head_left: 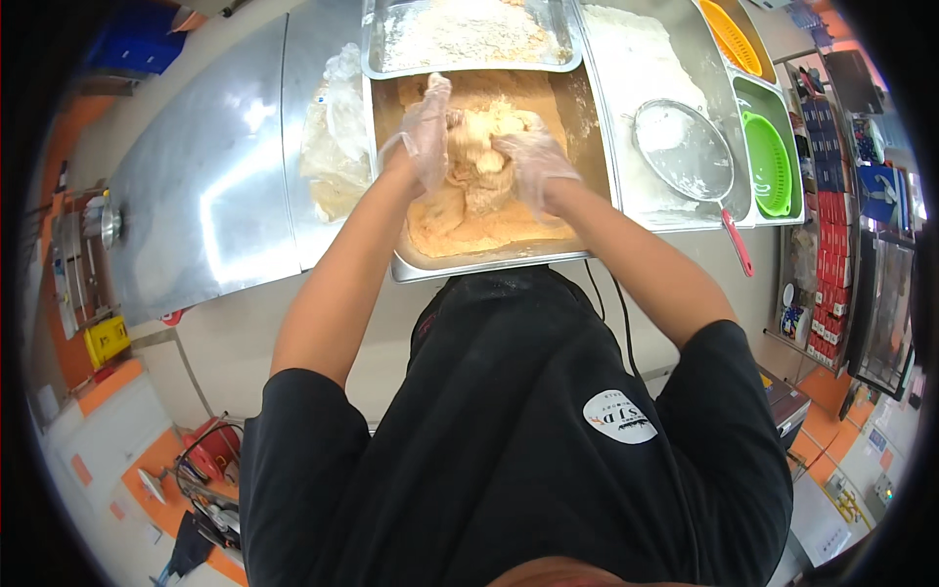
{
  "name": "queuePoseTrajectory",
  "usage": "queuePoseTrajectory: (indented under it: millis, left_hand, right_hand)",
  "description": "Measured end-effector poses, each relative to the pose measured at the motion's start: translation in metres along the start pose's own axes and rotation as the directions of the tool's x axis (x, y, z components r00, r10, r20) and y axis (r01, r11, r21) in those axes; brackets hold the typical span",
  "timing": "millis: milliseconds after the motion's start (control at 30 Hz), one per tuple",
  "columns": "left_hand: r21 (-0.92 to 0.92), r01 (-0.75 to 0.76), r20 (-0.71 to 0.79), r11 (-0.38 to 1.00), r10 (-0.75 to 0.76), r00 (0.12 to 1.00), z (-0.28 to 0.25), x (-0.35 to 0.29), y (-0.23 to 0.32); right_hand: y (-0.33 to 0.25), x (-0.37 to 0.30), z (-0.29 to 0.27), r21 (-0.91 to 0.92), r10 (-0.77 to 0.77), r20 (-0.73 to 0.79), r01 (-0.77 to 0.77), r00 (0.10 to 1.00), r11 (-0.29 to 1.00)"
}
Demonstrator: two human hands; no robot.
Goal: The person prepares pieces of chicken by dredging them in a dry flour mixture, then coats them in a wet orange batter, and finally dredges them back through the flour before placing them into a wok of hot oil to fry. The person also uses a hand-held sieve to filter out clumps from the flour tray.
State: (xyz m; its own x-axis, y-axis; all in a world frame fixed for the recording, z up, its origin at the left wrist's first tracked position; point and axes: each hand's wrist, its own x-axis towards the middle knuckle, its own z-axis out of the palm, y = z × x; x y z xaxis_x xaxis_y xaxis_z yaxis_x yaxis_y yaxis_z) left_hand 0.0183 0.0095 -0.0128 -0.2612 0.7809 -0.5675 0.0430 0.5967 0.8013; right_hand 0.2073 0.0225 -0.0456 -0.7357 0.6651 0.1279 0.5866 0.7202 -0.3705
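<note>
Both my hands wear clear, loose plastic gloves over a deep metal tray [396, 262] of orange-tan breading powder [489, 238]. My left hand [425, 137] stands on edge at the left side of a heap, its fingers stretched out and pointing away from me. On the other side, my right hand [538, 161] curls its fingers over some pale, powder-coated food pieces [486, 137]. These pieces are bunched between my hands and partly smeared by motion; their kind cannot be made out. Several more coated lumps lie in the powder just below them.
A shallower metal tray [469, 34] of pale, crumbly flour overlaps the far end. To the right are a bin of white flour [626, 44], a round sieve [685, 149] with a red handle, and a green basket [768, 164]. A crumpled plastic bag [337, 137] lies left.
</note>
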Motion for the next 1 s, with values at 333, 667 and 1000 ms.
queuePoseTrajectory:
  millis: [333,667,1000]
  left_hand:
    - [0.752,-0.049,0.002,0.658,0.072,0.997,0.015,0.015,-0.015]
    - [0.171,0.146,0.021,0.974,-0.152,0.988,0.021,0.024,-0.119]
    - [0.029,0.067,0.171,0.997,-0.071,0.983,0.006,0.004,-0.042]
  right_hand:
    - [0.045,0.066,0.022,-0.002,0.324,0.464,-0.365,0.825,0.931]
    - [0.016,-0.004,0.068,0.171,0.417,0.532,-0.576,0.737,0.8]
    - [0.01,0.019,-0.021,0.229,0.187,0.165,-0.222,0.968,0.948]
